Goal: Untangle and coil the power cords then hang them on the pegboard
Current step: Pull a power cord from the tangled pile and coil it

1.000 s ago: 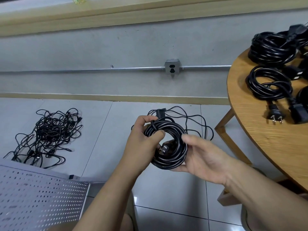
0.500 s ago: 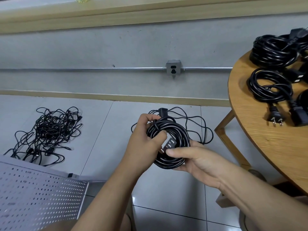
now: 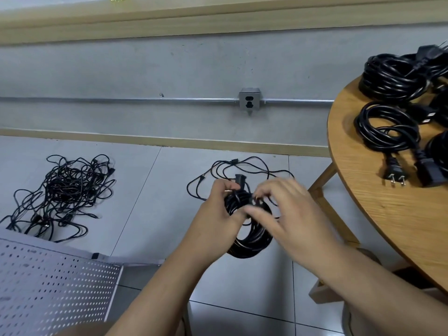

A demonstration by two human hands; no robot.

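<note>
Head camera looks down on my arms, and the pegboard (image 3: 55, 284) at the lower left is cut off by the frame edge. My left hand (image 3: 218, 214) is clenched around the upper left side of the coiled black cord (image 3: 252, 241), held above the floor tiles. My right hand (image 3: 288, 214) is blurred; its fingers curl over the top of the same coil, but I cannot tell if they really grip it. One connector (image 3: 238, 178) sticks up above my left fingers. Behind the hands, a thin loose cord (image 3: 244, 164) lies on the floor, partly hidden. Farther left lies a tangled pile (image 3: 65, 192). On the round table (image 3: 378, 214) at the right, several coiled cords (image 3: 388, 127) rest, some cut off.
</note>
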